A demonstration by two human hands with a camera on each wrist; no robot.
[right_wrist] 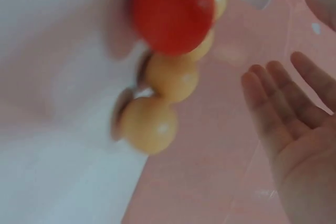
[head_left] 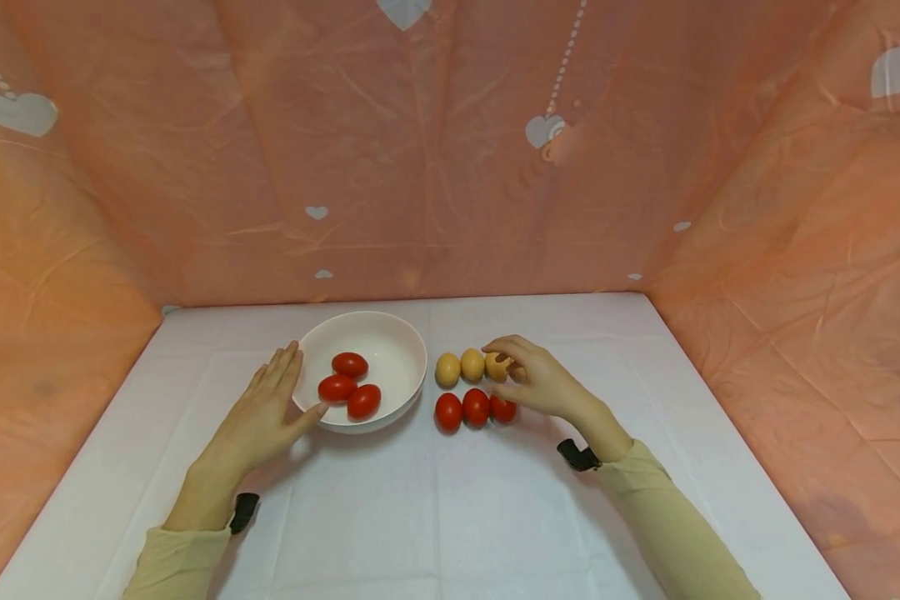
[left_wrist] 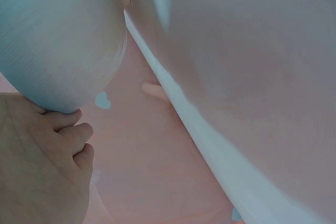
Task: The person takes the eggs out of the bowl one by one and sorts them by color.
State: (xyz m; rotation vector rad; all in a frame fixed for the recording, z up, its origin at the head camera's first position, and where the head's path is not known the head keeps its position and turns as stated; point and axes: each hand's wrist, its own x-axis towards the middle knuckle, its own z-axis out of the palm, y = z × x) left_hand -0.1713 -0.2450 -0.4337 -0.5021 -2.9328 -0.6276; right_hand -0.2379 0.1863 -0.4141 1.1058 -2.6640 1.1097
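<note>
A white bowl (head_left: 392,350) stands left of the middle, with three red oval tomatoes (head_left: 349,365) inside. My left hand (head_left: 261,417) rests against the bowl's left side, fingers straight and thumb at the front rim. In the left wrist view that hand (left_wrist: 42,156) lies along the bowl's outer wall (left_wrist: 58,35). To the right of the bowl are a row of three red tomatoes (head_left: 476,407) and, behind it, a row of several yellow oval pieces (head_left: 447,370). Over the right end of both rows hovers my right hand (head_left: 540,379), fingers loosely spread, holding nothing.
White cloth covers the table (head_left: 375,517). Orange sheeting with pale hearts (head_left: 420,167) rises along the back and both sides. Dark straps (head_left: 577,456) sit at both wrists, below light sleeves.
</note>
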